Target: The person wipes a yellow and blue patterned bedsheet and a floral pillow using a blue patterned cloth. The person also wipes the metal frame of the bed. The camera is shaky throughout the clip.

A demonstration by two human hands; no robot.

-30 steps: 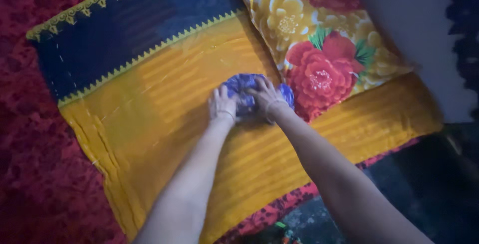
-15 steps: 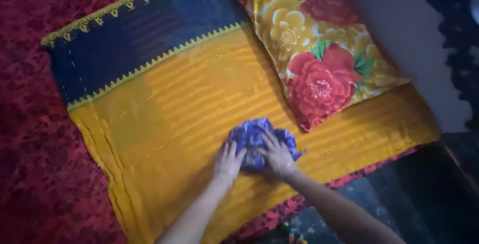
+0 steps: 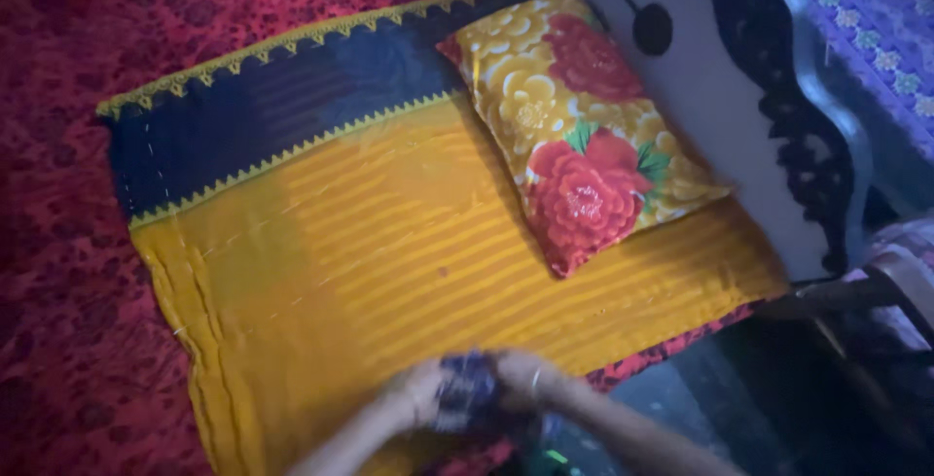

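On the red floor (image 3: 58, 243), a big yellow cloth (image 3: 389, 252) is lying flat, with a flowery pillow (image 3: 574, 145) sitting on it. At its near edge, the left hand (image 3: 413, 400) and right hand (image 3: 525, 379) are squeezing a small blue cloth (image 3: 467, 393), fingers curling around it.

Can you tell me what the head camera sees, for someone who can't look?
Two hands, left hand and right hand, clutch a bunched blue cloth over a yellow spread. A flowered pillow lies farther up.
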